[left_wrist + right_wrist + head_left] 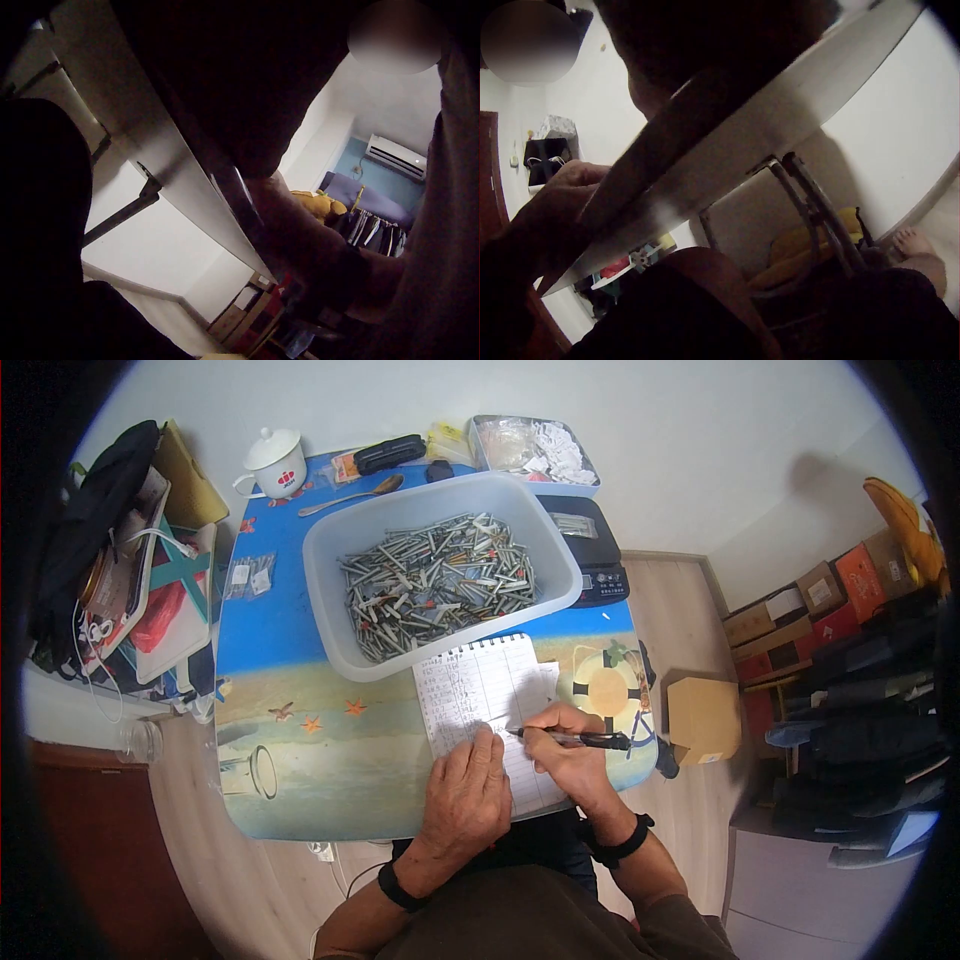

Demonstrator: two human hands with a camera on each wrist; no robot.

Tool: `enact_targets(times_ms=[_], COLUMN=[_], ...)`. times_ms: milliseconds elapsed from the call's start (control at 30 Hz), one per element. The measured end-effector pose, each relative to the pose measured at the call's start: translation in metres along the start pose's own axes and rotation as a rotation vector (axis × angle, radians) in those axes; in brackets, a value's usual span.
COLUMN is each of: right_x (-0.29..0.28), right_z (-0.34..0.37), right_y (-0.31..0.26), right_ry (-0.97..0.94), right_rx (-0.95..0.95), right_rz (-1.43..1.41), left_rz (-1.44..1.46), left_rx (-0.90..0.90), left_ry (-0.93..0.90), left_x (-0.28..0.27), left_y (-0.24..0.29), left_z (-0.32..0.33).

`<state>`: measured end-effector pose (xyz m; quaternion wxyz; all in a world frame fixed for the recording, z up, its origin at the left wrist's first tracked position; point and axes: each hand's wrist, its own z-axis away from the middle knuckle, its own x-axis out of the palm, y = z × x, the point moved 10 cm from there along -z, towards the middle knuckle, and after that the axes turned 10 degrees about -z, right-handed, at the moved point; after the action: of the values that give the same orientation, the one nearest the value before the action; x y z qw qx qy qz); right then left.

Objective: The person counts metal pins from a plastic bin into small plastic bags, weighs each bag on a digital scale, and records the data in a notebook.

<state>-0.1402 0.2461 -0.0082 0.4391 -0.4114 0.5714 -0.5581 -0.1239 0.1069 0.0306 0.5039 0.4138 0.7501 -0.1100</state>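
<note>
A spiral-topped notebook point(540, 785) with handwritten lines lies near the table's front edge. My left hand point(466, 795) rests flat on its lower page, fingers extended together and pointing up the sheet. In my right hand point(568, 755) a black pen point(605, 741) is pinched between thumb and fingers, its tip over the page beside the left fingertips. Just beyond the notebook stands a translucent plastic tub point(333, 560) holding a heap of metal screws or anchors point(440, 585). Both wrist views look mostly under the table, and the writing is hidden there.
A black digital scale point(600, 586) sits right of the tub. Behind are a lidded white mug point(277, 465), a spoon point(355, 495), a black case point(390, 454) and a box of small bags point(590, 488). Small plastic packets point(250, 576) lie at left. A cardboard box point(704, 720) is on the floor.
</note>
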Motion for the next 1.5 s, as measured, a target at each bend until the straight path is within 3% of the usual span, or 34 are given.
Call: enact_targets(times_ms=[67,167,767,900,967,1033,1100,1133,1167,1267,1367,1500], right_x=[-0.002,-0.001,0.000,-0.016,-0.037,-0.054,-0.043,-0.041,-0.050,-0.048,-0.041,-0.027], right_z=[0.002,0.002,0.001,0.002,0.005,0.003,0.006,0.004,0.000,-0.019,-0.038,-0.058], right_y=[0.002,0.004,0.007,-0.005,-0.009,-0.016,-0.072,-0.073,-0.076,-0.064,-0.065,-0.053], right_ry=[0.048,0.059,0.023,0.092,0.174,0.142,-0.056,-0.146,-0.127,-0.300,-0.350,-0.465], right_rx=[0.135,0.163,0.178,0.039,-0.027,-0.031,-0.495,-0.554,-0.563,-0.470,-0.580,-0.586], right_rz=[-0.157,-0.181,-0.154,-0.286,-0.201,-0.103,0.452,0.586,0.589,0.954,1.094,1.171], left_rz=[0.006,0.008,0.001,-0.004,-0.017,0.002,0.003,0.010,0.009,0.019,-0.072,-0.066], left_rx=[-0.006,-0.018,-0.023,-0.018,-0.007,-0.024,-0.014,-0.013,0.006,0.003,0.046,0.031], left_ry=[-0.006,-0.020,-0.015,-0.020,-0.005,-0.067,-0.038,-0.022,-0.015,-0.042,-0.023,-0.016], left_x=[0.001,0.002,0.000,-0.002,-0.004,0.000,0.000,-0.001,-0.002,-0.001,-0.003,-0.004], left_y=[0.000,-0.001,-0.001,-0.001,0.000,-0.001,-0.001,0.000,0.002,0.002,0.005,0.004], left_z=[0.000,0.000,0.001,0.001,0.002,0.000,0.001,0.001,0.001,0.000,-0.002,-0.003])
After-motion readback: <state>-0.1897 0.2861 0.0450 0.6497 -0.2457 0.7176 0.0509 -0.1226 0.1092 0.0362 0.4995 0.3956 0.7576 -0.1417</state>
